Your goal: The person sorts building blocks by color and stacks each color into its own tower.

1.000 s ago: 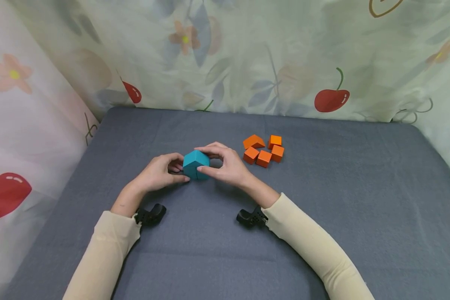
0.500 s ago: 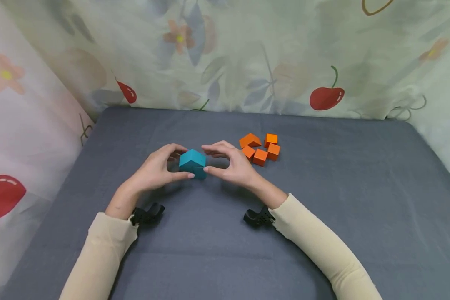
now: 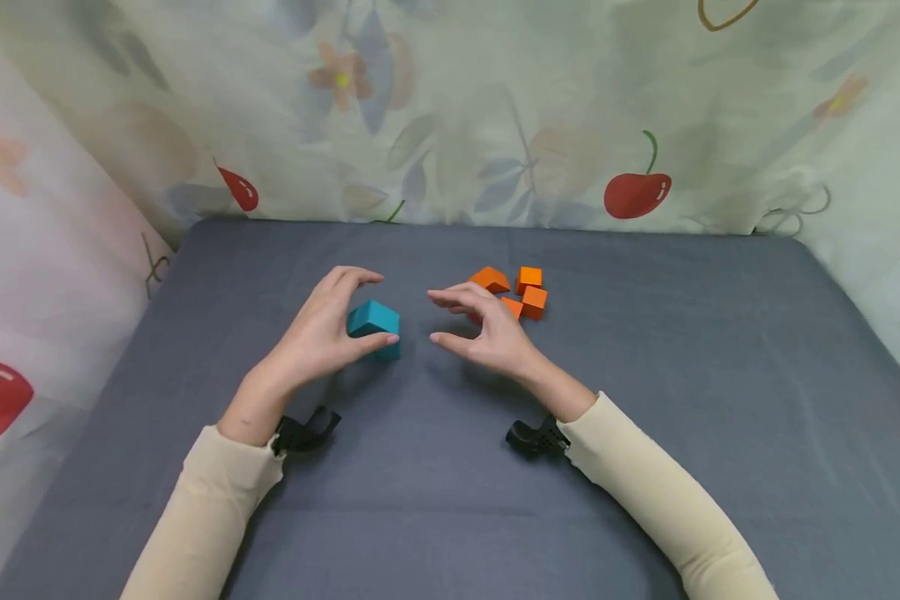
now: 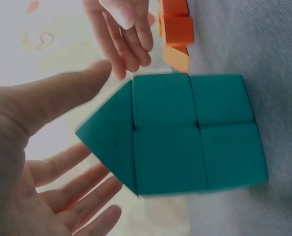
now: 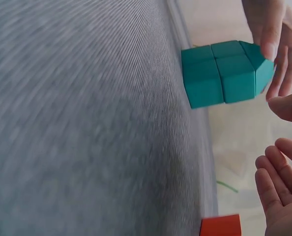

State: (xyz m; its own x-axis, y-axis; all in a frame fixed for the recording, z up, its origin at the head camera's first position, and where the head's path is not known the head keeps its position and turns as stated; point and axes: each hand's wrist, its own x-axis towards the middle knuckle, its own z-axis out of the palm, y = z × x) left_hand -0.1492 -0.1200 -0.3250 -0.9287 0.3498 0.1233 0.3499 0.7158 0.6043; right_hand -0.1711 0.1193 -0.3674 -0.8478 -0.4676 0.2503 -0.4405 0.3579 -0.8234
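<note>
Teal cubes [image 4: 165,157] are stacked two wide and two high on the table, with a teal triangular block [image 3: 373,314] on top like a roof. My left hand [image 3: 318,329] is spread around the roof with thumb and fingers apart; in the left wrist view they show no grip on it, and whether the thumb touches it I cannot tell. To the right of the stack, my right hand [image 3: 495,333] hovers with fingers extended and holds nothing. Behind that hand lie an orange triangular block [image 3: 492,279] and several orange cubes [image 3: 535,302], partly hidden by it.
A grey cloth [image 3: 450,533] covers the table. Floral curtains [image 3: 450,108] hang along its back edge and sides. A black wrist camera [image 3: 307,429] sits on the left wrist, and another black camera [image 3: 536,437] is on the right wrist.
My right hand has let go of the teal stack and moved right, toward the orange blocks. The left hand's fingers have spread and lifted away from the stack, which stays standing.
</note>
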